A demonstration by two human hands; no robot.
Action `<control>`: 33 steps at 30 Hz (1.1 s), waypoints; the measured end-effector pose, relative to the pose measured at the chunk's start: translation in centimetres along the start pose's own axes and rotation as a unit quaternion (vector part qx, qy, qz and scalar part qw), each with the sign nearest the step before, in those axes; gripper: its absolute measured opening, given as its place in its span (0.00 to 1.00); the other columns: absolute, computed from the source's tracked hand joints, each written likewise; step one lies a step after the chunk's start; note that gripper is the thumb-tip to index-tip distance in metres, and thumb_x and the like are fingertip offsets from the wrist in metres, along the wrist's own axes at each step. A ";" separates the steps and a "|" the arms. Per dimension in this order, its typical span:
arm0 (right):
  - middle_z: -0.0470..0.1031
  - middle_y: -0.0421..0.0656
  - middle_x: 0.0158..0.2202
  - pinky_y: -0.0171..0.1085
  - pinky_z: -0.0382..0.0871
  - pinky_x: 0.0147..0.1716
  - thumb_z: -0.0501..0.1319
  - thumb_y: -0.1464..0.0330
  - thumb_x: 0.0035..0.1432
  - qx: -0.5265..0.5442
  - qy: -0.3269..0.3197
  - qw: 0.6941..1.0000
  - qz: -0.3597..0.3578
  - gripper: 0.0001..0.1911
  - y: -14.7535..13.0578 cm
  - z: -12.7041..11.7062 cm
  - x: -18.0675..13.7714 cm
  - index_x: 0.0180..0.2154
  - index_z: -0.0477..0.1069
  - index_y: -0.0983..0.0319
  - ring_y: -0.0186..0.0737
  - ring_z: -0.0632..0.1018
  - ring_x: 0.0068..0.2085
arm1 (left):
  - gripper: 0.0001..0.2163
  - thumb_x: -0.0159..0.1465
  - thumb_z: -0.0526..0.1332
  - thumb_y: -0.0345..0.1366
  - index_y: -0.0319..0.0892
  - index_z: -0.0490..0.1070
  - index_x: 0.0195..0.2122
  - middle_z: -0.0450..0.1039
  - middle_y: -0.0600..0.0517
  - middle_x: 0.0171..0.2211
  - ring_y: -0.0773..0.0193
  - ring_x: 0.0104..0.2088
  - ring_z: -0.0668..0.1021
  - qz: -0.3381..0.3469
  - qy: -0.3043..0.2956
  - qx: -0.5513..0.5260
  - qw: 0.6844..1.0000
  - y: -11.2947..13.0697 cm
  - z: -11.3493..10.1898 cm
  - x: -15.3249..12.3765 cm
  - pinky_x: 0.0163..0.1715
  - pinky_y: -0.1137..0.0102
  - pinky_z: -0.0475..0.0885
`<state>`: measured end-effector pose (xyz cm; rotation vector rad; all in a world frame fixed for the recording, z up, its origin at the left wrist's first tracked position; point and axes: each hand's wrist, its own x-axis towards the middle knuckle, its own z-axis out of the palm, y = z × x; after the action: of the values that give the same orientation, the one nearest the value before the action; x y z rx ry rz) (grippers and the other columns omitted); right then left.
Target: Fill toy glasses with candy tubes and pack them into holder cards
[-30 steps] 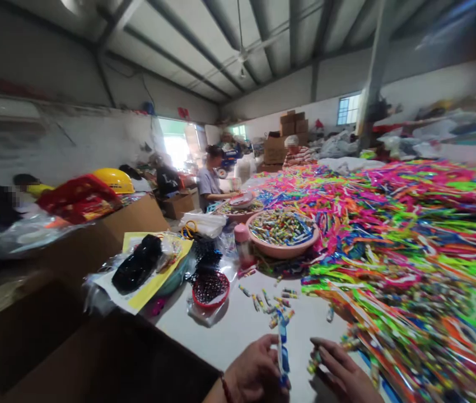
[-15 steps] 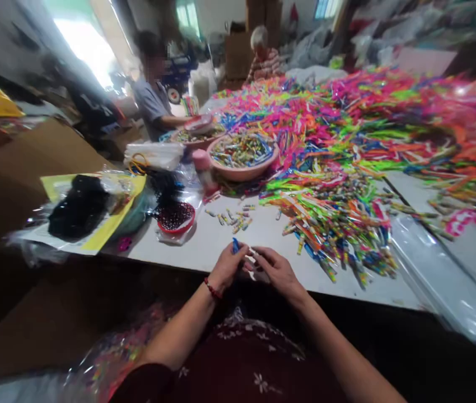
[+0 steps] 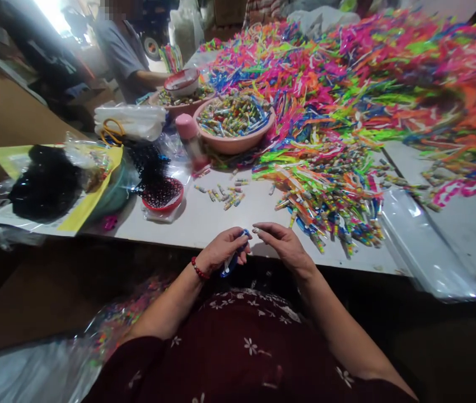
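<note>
My left hand (image 3: 223, 249) is closed on a blue strip (image 3: 228, 265), which hangs below the palm and shows again at the fingertips. Just to the right, my right hand (image 3: 286, 246) pinches a small whitish piece between thumb and forefinger, too small to name. A narrow gap separates the two sets of fingertips, at the table's front edge. Beyond them lie several small printed tubes (image 3: 233, 197) on the white tabletop (image 3: 171, 229). Right of these, a heap of bright strips with printed tube ends (image 3: 326, 207) spreads out.
A pink bowl (image 3: 233, 144) full of small tubes stands behind a pink-capped bottle (image 3: 186, 131). At left are a red dish (image 3: 166, 206) of dark beads and a black bundle (image 3: 47, 184). Clear plastic sleeves (image 3: 427, 246) lie at right. A person in grey (image 3: 118, 50) sits across.
The view has tilted down. My fingertips, close together before, are now a little apart. More of the blue strip hangs under my left hand.
</note>
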<state>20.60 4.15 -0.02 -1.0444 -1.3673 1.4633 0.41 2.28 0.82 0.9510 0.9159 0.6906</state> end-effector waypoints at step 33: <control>0.82 0.44 0.40 0.40 0.73 0.48 0.68 0.59 0.59 -0.137 -0.159 0.977 -0.043 0.11 -1.5 -1.8 -1.8 0.41 0.84 0.55 0.41 0.81 0.42 | 0.20 0.64 0.65 0.54 0.41 0.66 0.40 0.74 0.54 0.25 0.71 0.15 0.72 -0.080 -0.162 0.076 0.981 1.2 -0.4 -1.7 0.16 0.77 0.65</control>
<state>22.91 2.98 1.43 -0.9289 -1.8624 1.4489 -0.85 1.52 2.39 1.0753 0.7531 0.3183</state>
